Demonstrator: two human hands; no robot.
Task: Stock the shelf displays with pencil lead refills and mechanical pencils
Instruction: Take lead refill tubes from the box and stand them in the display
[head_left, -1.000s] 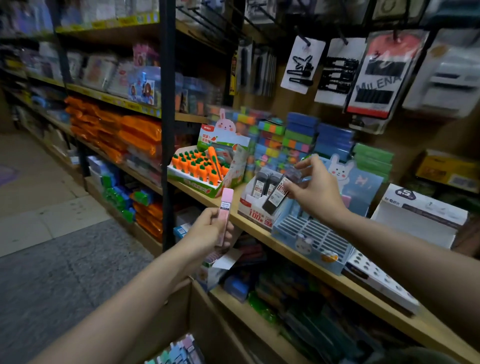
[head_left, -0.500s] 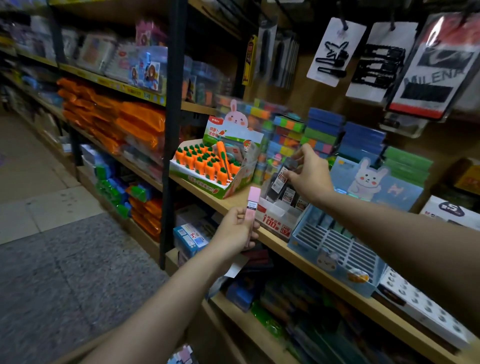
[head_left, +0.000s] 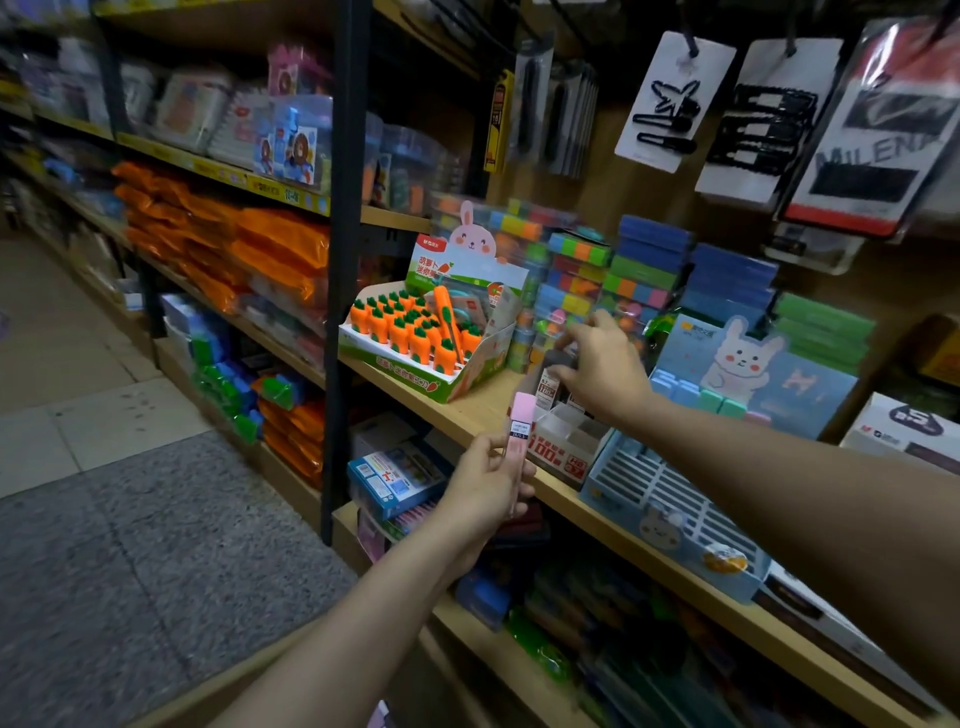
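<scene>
My left hand (head_left: 485, 488) grips a pink lead refill case (head_left: 520, 431) upright, in front of the wooden shelf's edge (head_left: 467, 410). My right hand (head_left: 602, 369) reaches over a white and red display box (head_left: 563, 449) of lead refills on the shelf. Its fingers curl round a dark refill case (head_left: 551, 379) at the box's top. Other dark cases stand inside the box, partly hidden by the hand.
A carrot-shaped pen display box (head_left: 421, 343) stands left of the refill box. A blue slatted tray (head_left: 670, 509) with a rabbit card sits to its right. Stacked coloured boxes (head_left: 639, 270) fill the back. A black shelf post (head_left: 340, 260) runs vertically at left.
My right hand has lowered the dark refill case down into the display box. My left hand with the pink case has held its place near the shelf edge.
</scene>
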